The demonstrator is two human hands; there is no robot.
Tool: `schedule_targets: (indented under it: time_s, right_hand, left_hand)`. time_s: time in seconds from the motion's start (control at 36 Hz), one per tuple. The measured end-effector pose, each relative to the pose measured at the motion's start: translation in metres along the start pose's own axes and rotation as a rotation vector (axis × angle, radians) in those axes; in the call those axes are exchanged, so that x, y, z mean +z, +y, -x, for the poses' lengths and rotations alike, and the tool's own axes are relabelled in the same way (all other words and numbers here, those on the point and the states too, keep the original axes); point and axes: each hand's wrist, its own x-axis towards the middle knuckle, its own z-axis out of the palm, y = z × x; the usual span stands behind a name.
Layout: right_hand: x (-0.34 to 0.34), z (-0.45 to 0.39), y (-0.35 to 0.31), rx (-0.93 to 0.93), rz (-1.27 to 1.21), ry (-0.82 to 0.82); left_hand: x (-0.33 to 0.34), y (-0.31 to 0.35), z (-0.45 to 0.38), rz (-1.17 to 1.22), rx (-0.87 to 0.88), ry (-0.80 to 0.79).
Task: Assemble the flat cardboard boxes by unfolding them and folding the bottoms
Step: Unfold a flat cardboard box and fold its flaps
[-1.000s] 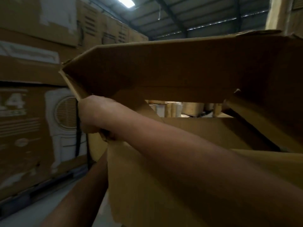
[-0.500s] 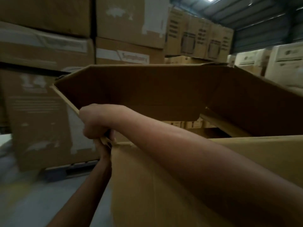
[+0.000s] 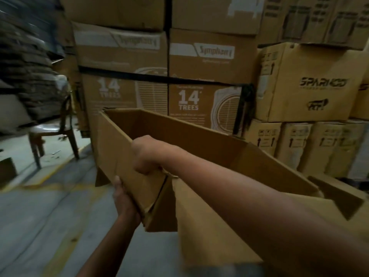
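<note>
The right hand's (image 3: 146, 156) fingers curl out of sight over the cardboard box (image 3: 199, 140) edge. The left hand's (image 3: 123, 198) fingers are hidden behind the end flap. The box's near wall runs off the frame's lower right. At upper left, the stacked material (image 3: 30, 62) above the chair (image 3: 54, 126) is motion-blurred.

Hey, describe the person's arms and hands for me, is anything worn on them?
Both forearms are bare as far as the frame shows: no sleeves, gloves, watch or bands. The right hand and left hand carry no rings that can be made out, though the picture is dim and slightly blurred.
</note>
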Motion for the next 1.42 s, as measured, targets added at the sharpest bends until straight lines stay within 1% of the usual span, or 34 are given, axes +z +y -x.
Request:
schedule_targets:
  time_s: [0.06,0.11,0.17,0.25,0.33,0.42,0.47,0.5,0.56,0.58,0.61,0.64,0.67,0.69,0.72,0.75,0.78,0.81,0.83,0.89,0.94,1.0,1.06,1.11,1.17,1.28,1.31,1.36,1.42]
  right_hand:
    - [0.006,-0.007,0.003,0.066,-0.139,0.012]
    - [0.012,-0.011,0.005,0.126,-0.163,0.022]
    - [0.017,-0.018,0.012,0.164,-0.205,0.043]
    - [0.025,-0.021,0.028,0.241,-0.299,0.047]
    - [0.041,-0.023,0.051,0.308,-0.363,-0.006]
    - [0.062,-0.026,0.079,0.359,-0.384,-0.048]
    - [0.081,-0.025,0.099,0.387,-0.407,-0.08]
    - [0.09,-0.023,0.108,0.392,-0.426,-0.101]
    - [0.112,-0.019,0.128,0.408,-0.472,-0.141]
    - [0.124,-0.016,0.138,0.419,-0.506,-0.153]
    - [0.135,-0.013,0.146,0.434,-0.547,-0.156]
    - [0.145,-0.01,0.153,0.45,-0.59,-0.155]
    - [0.154,-0.006,0.158,0.461,-0.629,-0.148]
    - [0.162,-0.003,0.161,0.464,-0.663,-0.138]
    - [0.169,0.001,0.162,0.464,-0.689,-0.128]
    - [0.177,0.004,0.163,0.464,-0.708,-0.125]
    - [0.184,0.006,0.163,0.465,-0.723,-0.128]
    - [0.192,0.007,0.163,0.471,-0.74,-0.132]
    - [0.2,0.009,0.163,0.476,-0.756,-0.13]
    - [0.215,0.009,0.164,0.482,-0.762,-0.093]
    - [0.226,0.008,0.165,0.487,-0.76,-0.031]
    - [0.229,0.005,0.166,0.502,-0.767,0.041]
    - [0.223,0.001,0.169,0.504,-0.758,0.073]
    - [0.21,-0.005,0.176,0.459,-0.728,0.054]
    - [0.197,-0.013,0.187,0.439,-0.716,0.043]
    - [0.186,-0.027,0.203,0.471,-0.606,0.008]
    - [0.188,-0.029,0.206,0.491,-0.578,0.002]
    - [0.2,-0.031,0.208,0.53,-0.546,0.005]
    - [0.219,-0.033,0.204,0.54,-0.521,0.031]
  left_hand:
    - [-0.011,0.0,0.0,-0.104,0.053,0.122]
    - [-0.023,0.0,0.002,-0.25,0.062,0.246]
    - [-0.029,0.002,0.007,-0.373,0.039,0.3]
    - [-0.037,0.004,0.015,-0.511,-0.017,0.323]
    - [-0.049,0.001,0.014,-0.588,-0.03,0.291]
    - [-0.053,-0.002,0.019,-0.759,-0.063,0.227]
    - [-0.055,-0.005,0.019,-0.958,-0.006,0.181]
    - [-0.055,-0.005,0.021,-1.066,0.056,0.179]
    - [-0.062,-0.001,0.018,-1.283,0.246,0.242]
    - [-0.066,0.0,0.017,-1.4,0.304,0.284]
    - [-0.073,0.0,0.013,-1.532,0.316,0.311]
    - [-0.084,-0.003,0.003,-1.646,0.228,0.329]
    - [-0.095,-0.007,-0.007,-1.63,0.058,0.303]
    - [-0.102,-0.012,-0.013,-1.501,-0.138,0.226]
    - [-0.108,-0.018,-0.016,-1.339,-0.274,0.14]
    - [-0.108,-0.024,-0.011,-1.214,-0.371,0.064]
    - [-0.109,-0.029,-0.006,-1.109,-0.43,0.006]
    - [-0.109,-0.036,-0.002,-1.014,-0.464,-0.004]
    - [-0.11,-0.045,-0.001,-0.928,-0.484,0.022]
    - [-0.105,-0.059,0.004,-0.649,-0.557,0.119]
    - [-0.101,-0.067,0.003,-0.493,-0.51,0.207]
    - [-0.098,-0.07,-0.003,-0.492,-0.402,0.267]
    - [-0.096,-0.063,-0.004,-0.531,-0.272,0.246]
    - [-0.1,-0.054,-0.012,-0.62,-0.158,0.128]
    - [-0.097,-0.042,-0.014,-0.694,-0.093,0.003]
    - [-0.097,-0.033,-0.018,-0.633,-0.088,-0.229]
    - [-0.1,-0.034,-0.019,-0.648,-0.073,-0.268]
    - [-0.106,-0.041,-0.022,-0.794,-0.006,-0.302]
    - [-0.112,-0.056,-0.026,-1.061,0.093,-0.26]
